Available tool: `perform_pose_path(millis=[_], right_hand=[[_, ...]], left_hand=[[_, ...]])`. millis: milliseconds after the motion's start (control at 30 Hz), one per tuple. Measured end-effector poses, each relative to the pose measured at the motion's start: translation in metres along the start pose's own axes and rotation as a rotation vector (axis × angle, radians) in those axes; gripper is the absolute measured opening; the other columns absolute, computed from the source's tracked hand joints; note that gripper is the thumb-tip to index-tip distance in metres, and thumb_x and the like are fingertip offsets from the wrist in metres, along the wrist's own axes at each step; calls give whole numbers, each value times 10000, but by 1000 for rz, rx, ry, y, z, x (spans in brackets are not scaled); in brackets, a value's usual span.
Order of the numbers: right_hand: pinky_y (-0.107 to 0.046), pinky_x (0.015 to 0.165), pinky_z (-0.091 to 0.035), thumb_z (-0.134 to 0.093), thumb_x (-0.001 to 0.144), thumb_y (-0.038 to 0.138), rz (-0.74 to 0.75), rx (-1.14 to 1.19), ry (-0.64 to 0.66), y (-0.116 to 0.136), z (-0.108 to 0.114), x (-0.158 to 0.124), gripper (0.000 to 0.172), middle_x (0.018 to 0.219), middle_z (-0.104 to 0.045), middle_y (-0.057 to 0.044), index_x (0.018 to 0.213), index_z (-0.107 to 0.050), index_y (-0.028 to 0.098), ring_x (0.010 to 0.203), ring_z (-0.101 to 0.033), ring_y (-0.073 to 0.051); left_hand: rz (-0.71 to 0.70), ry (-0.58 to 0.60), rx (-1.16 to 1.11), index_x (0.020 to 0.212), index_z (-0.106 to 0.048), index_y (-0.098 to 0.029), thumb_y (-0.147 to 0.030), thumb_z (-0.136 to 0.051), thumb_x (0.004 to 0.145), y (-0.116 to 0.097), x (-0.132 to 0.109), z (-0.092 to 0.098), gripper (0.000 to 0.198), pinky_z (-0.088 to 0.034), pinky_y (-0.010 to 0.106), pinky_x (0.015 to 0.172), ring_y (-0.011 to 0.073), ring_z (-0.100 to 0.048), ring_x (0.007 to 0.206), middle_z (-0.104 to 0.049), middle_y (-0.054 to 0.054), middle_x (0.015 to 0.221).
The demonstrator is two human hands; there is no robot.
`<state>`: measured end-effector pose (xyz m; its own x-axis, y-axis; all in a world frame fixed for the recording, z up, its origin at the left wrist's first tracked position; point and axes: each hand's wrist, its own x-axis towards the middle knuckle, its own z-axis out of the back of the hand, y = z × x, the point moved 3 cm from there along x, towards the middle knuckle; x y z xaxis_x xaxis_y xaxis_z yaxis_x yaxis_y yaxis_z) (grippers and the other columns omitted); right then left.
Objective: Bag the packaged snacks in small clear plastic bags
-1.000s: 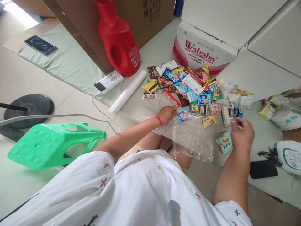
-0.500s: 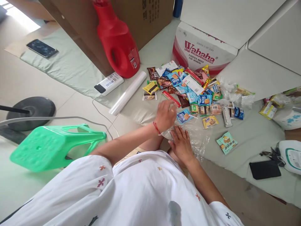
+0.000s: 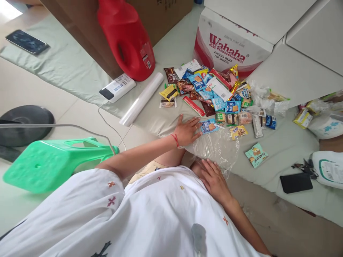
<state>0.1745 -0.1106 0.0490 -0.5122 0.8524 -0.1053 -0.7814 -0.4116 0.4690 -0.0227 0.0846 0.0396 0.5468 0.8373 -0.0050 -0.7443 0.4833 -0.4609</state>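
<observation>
A clear plastic sheet (image 3: pixel 218 142) lies wrinkled over the cloth-covered edge in front of me. My left hand (image 3: pixel 187 131), with a red string at the wrist, rests palm down at the sheet's left side with its fingers spread. Its fingertips come close to a blue snack packet (image 3: pixel 209 126). Lower down, my right hand (image 3: pixel 215 180) lies flat with fingers stretched along the sheet's near edge, by my knee. Neither hand grips anything. Beyond them is a pile of small wrapped snacks (image 3: pixel 206 93) in many colours, with a red wrapped bar (image 3: pixel 193 106) at its near side.
A clear film roll (image 3: pixel 142 100), a white power bank (image 3: pixel 118 88) and a red jug (image 3: pixel 128 43) stand or lie to the left. Behind the pile is a Wahaha carton (image 3: pixel 227 46). A green stool (image 3: pixel 48 164) is at left; a black phone-like slab (image 3: pixel 296 182) lies right.
My left hand has come down from a raised, curled pose and spread flat. My right hand has slid toward me and slightly right, uncovering more of the sheet. The view has shifted a little.
</observation>
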Motion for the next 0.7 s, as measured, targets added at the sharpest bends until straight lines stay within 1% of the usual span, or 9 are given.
perform_pose_path(millis=[100, 167, 233, 300, 333, 433, 533, 633, 700], right_hand=[[-499, 1077, -557, -527, 1033, 320, 11, 208, 32, -8, 25, -19, 304, 1386, -699, -122, 1172, -781, 226, 1323, -642, -286], [-414, 976, -602, -520, 1047, 357, -69, 340, -11, -16, 57, -10, 298, 1204, -779, -88, 1147, -782, 256, 1124, -736, -239], [-359, 931, -594, -504, 1054, 390, -191, 362, -124, -26, 91, 18, 302, 1123, -788, -61, 1130, -773, 276, 1032, -742, -214], [-345, 902, -575, -506, 1042, 431, -257, 250, -217, -34, 116, 64, 313, 1091, -775, -66, 1088, -766, 264, 988, -721, -222], [-348, 897, -567, -503, 1035, 433, -265, 178, -219, -38, 122, 92, 321, 1094, -765, -77, 1089, -761, 249, 985, -709, -232], [-375, 928, -523, -452, 1037, 361, -356, -135, -181, -45, 119, 178, 355, 1164, -717, -140, 1153, -742, 193, 1093, -657, -284], [-400, 913, -507, -491, 1029, 424, -491, -378, -123, -51, 106, 238, 469, 1308, -620, -215, 1360, -630, 122, 1148, -626, -335], [-422, 896, -518, -547, 1006, 497, -551, -451, -98, -59, 102, 262, 615, 1368, -559, -259, 1451, -538, 71, 1141, -642, -358], [-416, 894, -521, -570, 998, 478, -556, -459, -89, -69, 107, 263, 600, 1377, -560, -258, 1452, -549, 87, 1123, -660, -350]], left_hand=[[-54, 85, 15, 1624, -386, -253, -511, -524, 963, 4, -2, 1, 723, 103, 755, 1222, 372, -300, 1587, -272, 150, 1731], [-82, 169, 22, 1651, -324, -241, -453, -587, 902, 7, -1, 2, 822, 115, 762, 1211, 384, -235, 1610, -194, 162, 1751], [-97, 250, 15, 1662, -292, -223, -397, -595, 871, 12, 1, 5, 864, 106, 762, 1210, 383, -196, 1622, -163, 171, 1755], [-112, 301, 2, 1665, -281, -202, -368, -589, 856, 15, 2, 7, 881, 91, 757, 1217, 381, -182, 1626, -154, 177, 1755], [-121, 310, 0, 1665, -282, -195, -359, -587, 850, 16, 2, 7, 885, 84, 750, 1223, 379, -183, 1626, -155, 177, 1755], [-136, 279, 10, 1660, -297, -184, -335, -584, 836, 17, 2, 7, 886, 72, 720, 1244, 368, -207, 1622, -174, 176, 1751], [-146, 214, 21, 1648, -330, -168, -336, -574, 842, 16, -2, 4, 859, 63, 695, 1260, 362, -243, 1612, -208, 180, 1741], [-159, 169, 19, 1637, -357, -165, -358, -553, 865, 16, -5, 2, 820, 58, 667, 1275, 345, -273, 1604, -249, 173, 1731], [-170, 143, 12, 1635, -366, -171, -365, -533, 879, 17, -6, 1, 798, 60, 649, 1284, 331, -282, 1602, -262, 160, 1729]])
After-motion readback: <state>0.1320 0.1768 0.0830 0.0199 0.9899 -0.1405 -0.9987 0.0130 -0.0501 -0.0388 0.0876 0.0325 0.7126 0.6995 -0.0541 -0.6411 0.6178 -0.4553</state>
